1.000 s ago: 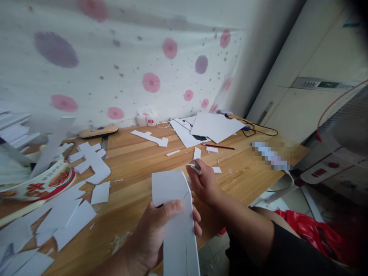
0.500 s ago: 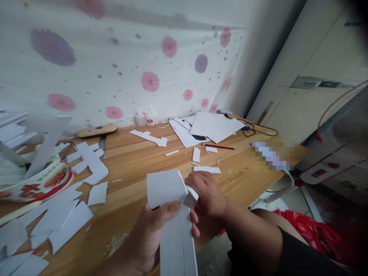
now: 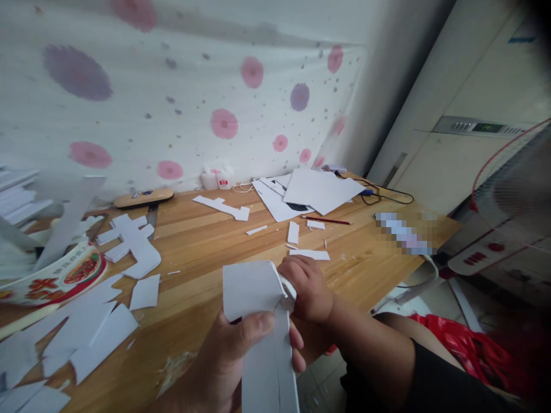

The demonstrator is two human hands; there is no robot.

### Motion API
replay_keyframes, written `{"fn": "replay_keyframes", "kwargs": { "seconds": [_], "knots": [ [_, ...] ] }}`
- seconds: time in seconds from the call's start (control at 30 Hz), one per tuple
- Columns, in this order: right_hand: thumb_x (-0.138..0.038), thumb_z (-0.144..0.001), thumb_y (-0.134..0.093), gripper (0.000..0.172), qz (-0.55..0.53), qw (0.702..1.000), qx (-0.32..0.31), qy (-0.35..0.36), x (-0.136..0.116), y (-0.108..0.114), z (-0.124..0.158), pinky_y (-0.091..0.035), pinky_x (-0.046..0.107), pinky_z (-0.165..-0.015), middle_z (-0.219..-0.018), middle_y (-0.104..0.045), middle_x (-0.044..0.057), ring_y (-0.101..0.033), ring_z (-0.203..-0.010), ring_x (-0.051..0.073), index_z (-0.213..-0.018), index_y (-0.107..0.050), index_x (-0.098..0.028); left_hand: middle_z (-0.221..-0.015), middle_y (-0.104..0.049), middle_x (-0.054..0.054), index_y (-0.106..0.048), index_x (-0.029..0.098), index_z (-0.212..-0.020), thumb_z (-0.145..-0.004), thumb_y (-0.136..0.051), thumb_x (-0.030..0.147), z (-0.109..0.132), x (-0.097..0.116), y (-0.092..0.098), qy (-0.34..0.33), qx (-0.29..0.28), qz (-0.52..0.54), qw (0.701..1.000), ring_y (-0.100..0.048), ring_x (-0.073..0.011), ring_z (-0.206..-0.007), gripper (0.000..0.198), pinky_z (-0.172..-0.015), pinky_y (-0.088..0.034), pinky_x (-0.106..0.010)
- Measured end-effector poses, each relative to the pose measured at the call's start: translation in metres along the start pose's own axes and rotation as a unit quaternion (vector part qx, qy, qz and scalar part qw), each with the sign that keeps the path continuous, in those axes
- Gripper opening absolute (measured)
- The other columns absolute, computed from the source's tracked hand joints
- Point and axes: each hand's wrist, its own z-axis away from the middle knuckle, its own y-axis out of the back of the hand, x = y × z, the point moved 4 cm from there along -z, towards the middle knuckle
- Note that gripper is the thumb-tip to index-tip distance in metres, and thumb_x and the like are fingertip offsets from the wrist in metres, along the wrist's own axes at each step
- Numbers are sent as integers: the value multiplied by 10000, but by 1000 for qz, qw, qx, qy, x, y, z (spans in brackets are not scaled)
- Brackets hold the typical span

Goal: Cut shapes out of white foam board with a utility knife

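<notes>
My left hand (image 3: 228, 355) is closed around a white foam board piece (image 3: 262, 373), thumb flat on its face and fingertips curled round its right edge. The board has a wide upper end and a narrower lower part, with a thin line running down its face. At the upper right edge my right hand (image 3: 307, 289) is closed on a small white strip (image 3: 289, 291), which looks bent away from the board. The fingers hide most of this strip, and I cannot tell whether it is still attached.
On the wooden table (image 3: 206, 246) lie cut white pieces (image 3: 135, 244), flat sheets (image 3: 321, 189) and a red pencil (image 3: 327, 219). A printed bowl (image 3: 81, 269) stands left, a blurred-out item (image 3: 402, 232) right. A fan (image 3: 516, 189) is beyond the table's right edge.
The board's upper end has dropped slightly and shifted a little right. The small white strip in my right hand has turned, and its end face shows less.
</notes>
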Motion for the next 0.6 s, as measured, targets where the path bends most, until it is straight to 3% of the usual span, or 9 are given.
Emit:
{"fn": "replay_keyframes", "kwargs": {
  "seconds": [0.3, 0.43, 0.6],
  "knots": [
    [-210, -798, -413, 47, -7, 999, 41, -10, -6, 0, -4, -357, 281, -496, -589, -505, 2, -461, -515, 158, -797, -461, -211, -695, -727, -29, -708, 171, -813, -743, -734, 369, 1, -4, -3, -3, -9, -3, 1000, -686, -154, -571, 211, -534, -507, -220],
    [-250, -858, -374, 121, -18, 998, 67, -6, -10, 2, -8, -347, 289, -479, -567, -483, -1, -432, -498, 154, -776, -455, -213, -703, -729, -30, -710, 175, -837, -743, -733, 387, 1, -6, -2, 0, -11, 1, 1000, -693, -163, -580, 233, -521, -511, -225],
    [-218, -841, -379, 97, -16, 996, 90, -6, -9, 0, -9, -332, 288, -475, -566, -473, -1, -416, -498, 157, -782, -455, -211, -690, -723, -36, -721, 166, -800, -735, -735, 411, 3, -9, -1, 5, 3, -13, 1000, -679, -149, -557, 255, -502, -499, -210]
  ]
}}
